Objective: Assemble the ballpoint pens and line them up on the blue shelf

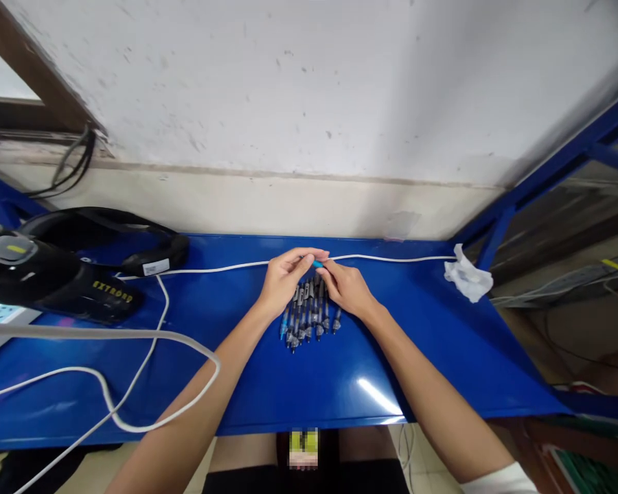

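Between my fingertips, above the far end of a row of pens, is a light-blue pen [318, 264]; only a short piece of it shows. My left hand [284, 276] is closed on its left side, thumb and fingers pinched together. From the right, my right hand [348, 284] pinches the same pen. Just below both hands, several dark clear-barrelled pens [309, 312] lie side by side on the blue table [309, 391], tips toward me. At the left of that row lies another blue pen [283, 325]. The hands partly cover the row's upper ends.
A white cable [226, 268] runs along the back of the table, and more white cable [110, 405] loops over its left side. A black bag or case [82, 288] with a strap sits at left. Crumpled white plastic [467, 276] lies at right. Behind stands a pale wall [288, 103].
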A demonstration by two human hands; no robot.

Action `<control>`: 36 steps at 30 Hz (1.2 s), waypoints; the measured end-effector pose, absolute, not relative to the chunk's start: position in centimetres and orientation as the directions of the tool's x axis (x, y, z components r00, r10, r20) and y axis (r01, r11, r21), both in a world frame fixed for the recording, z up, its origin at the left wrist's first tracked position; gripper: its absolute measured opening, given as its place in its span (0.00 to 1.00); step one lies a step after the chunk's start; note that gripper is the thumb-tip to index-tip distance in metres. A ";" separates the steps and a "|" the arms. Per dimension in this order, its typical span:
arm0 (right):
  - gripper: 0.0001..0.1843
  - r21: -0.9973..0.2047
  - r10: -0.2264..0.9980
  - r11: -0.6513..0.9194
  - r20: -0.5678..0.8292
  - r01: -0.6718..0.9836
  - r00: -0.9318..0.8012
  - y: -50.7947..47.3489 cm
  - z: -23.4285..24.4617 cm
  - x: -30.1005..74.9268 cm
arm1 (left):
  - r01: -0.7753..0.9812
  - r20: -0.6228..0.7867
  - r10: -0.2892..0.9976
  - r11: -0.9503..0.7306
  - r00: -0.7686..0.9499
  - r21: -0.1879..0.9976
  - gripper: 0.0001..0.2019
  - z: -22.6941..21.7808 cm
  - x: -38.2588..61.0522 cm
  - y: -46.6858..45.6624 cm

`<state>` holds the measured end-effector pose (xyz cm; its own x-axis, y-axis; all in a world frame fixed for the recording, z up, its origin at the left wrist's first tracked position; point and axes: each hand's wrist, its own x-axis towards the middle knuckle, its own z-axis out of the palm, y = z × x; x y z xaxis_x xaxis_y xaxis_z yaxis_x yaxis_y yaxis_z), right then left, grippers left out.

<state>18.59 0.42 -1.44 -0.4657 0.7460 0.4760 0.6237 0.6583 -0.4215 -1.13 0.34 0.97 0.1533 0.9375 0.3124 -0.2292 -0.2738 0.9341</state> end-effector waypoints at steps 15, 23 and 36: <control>0.24 -0.345 0.763 0.625 0.460 0.700 -0.454 0.0 -1.5 17.7 | -0.247 0.235 0.967 -0.252 -0.097 0.936 0.14 0.7 -0.7 0.1; 0.21 -0.344 0.758 0.630 0.467 0.697 -0.455 -0.2 -1.3 17.9 | -0.219 0.247 0.962 -0.268 -0.118 0.938 0.23 0.7 -1.0 0.4; 0.22 -0.393 0.765 0.628 0.470 0.672 -0.440 -0.3 -0.7 18.2 | -0.214 0.246 0.969 -0.239 0.007 0.947 0.26 0.0 -1.1 0.6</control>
<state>18.18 -0.30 -0.73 -0.4397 0.7652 0.4702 0.6723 0.6276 -0.3926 -1.07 0.55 0.04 0.0074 0.9691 0.2464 -0.2141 -0.2391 0.9471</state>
